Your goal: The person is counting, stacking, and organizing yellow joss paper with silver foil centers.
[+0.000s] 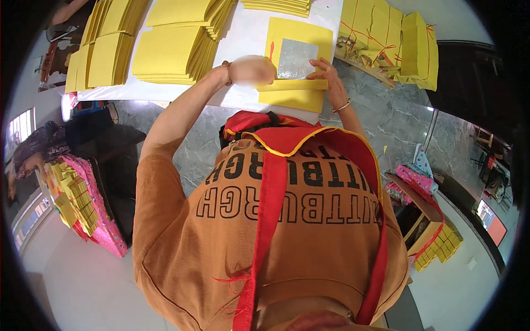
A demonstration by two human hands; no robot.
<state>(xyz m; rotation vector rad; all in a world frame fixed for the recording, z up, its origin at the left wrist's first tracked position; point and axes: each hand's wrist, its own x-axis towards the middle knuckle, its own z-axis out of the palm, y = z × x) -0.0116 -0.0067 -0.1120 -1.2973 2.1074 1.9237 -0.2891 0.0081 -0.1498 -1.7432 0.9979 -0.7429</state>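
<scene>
Head view: right hand [329, 80], fingers apart, presumably steadies rectangular yellow paper [301, 28] with square silver foil [298, 57]; left hand [252, 71] blurred, state cannot be told.

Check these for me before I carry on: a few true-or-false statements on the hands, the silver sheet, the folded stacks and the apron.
1. The silver sheet lies on yellow paper. True.
2. The right hand reaches into the folded yellow stacks. False: the right hand is at the silver sheet's right edge.
3. The left hand is at the yellow paper's left side. True.
4. The apron is plain blue. False: the apron is red with yellow edging.
5. A beaded bracelet is on the left wrist. True.
</scene>
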